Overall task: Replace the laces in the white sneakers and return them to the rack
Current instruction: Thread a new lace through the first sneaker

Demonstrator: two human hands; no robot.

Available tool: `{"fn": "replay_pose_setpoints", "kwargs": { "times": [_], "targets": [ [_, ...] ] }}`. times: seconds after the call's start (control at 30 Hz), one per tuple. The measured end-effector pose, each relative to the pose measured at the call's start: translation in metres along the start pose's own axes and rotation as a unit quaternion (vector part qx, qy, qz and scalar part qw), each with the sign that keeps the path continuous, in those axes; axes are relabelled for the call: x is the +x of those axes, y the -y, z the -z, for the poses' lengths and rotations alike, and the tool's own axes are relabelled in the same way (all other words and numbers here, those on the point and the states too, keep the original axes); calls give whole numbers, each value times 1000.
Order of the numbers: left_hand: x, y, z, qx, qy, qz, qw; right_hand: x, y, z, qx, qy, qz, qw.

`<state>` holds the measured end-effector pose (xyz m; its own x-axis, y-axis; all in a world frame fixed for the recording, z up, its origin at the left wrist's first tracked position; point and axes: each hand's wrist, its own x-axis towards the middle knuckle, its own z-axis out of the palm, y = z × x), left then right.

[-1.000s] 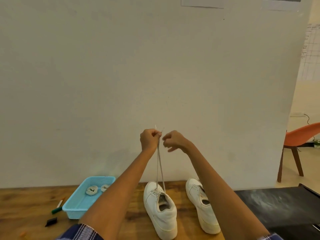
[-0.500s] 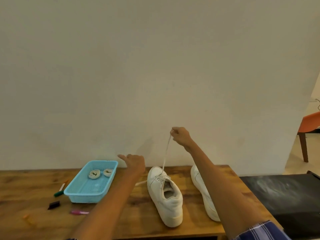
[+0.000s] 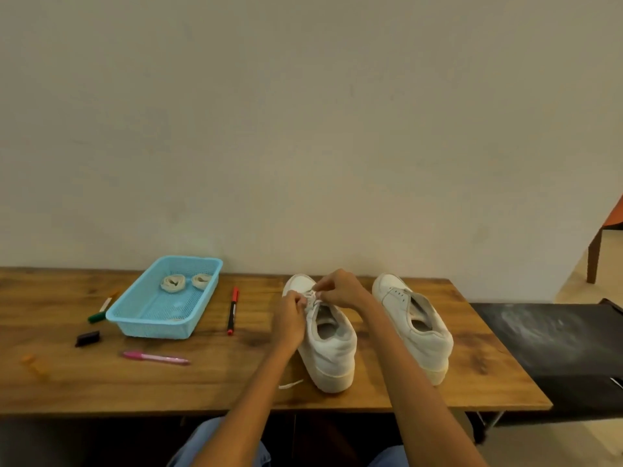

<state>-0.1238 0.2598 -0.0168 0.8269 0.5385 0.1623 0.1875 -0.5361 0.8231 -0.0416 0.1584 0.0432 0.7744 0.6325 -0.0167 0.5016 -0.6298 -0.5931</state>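
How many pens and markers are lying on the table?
3: a green-capped marker left of the blue plastic basket, a red-capped marker right of it, and a pink pen in front.

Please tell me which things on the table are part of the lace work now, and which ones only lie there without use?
In use:
left sneaker, with left hand and right hand pinching its lace
right sneaker
lace coils in the blue basket

Lying about:
red marker
pink pen
green marker
black cap
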Motion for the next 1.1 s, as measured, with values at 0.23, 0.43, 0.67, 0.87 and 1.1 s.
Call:
{"fn": "replay_pose_setpoints", "kwargs": {
  "times": [0.23,0.43,0.67,0.87,1.1],
  "targets": [
    [-11,-15,-2,76,30,-23,996,1,-8,-7,33,-41,35,998],
    [15,-11,19,69,112,4,991,-3,-26,-35,74,-158,53,983],
    [22,-18,29,-64,227,-9,972,-17,-35,-8,229,-32,40,972],
    [16,-23,15,-10,50,-105,993,-27,-28,-11,206,-24,62,976],
    [15,-21,33,31,190,8,981,-25,-26,-18,131,-96,112,980]
  ]
}}
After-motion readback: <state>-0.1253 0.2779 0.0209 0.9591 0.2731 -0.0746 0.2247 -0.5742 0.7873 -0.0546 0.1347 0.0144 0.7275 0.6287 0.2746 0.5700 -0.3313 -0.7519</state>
